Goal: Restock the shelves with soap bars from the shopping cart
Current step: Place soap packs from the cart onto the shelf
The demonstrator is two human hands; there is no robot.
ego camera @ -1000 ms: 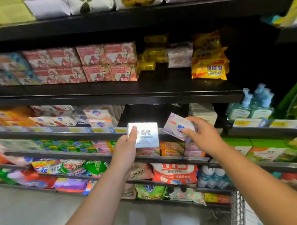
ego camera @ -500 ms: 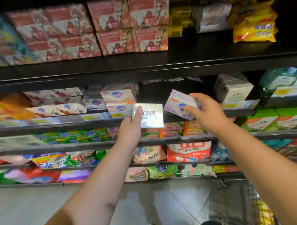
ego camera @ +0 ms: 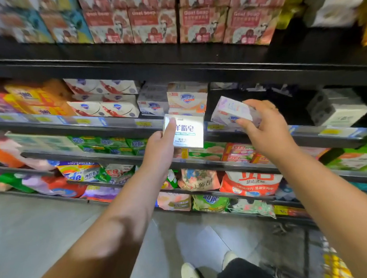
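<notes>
The shelf (ego camera: 115, 123) of boxed soap has a dark gap (ego camera: 281, 106) right of the soap stack (ego camera: 187, 98). The right hand (ego camera: 269, 133) is nearer that gap. Its fingers (ego camera: 258, 104) curl round a lilac bar (ego camera: 229, 112), held tilted at the shelf's front rail with its long axis roughly left to right; the gap lies just behind it and to the right. The left hand (ego camera: 160, 148) grips a white box (ego camera: 188, 132) upright, lower, before the stack. The lilac bar probably goes in first, levelled and pushed back.
</notes>
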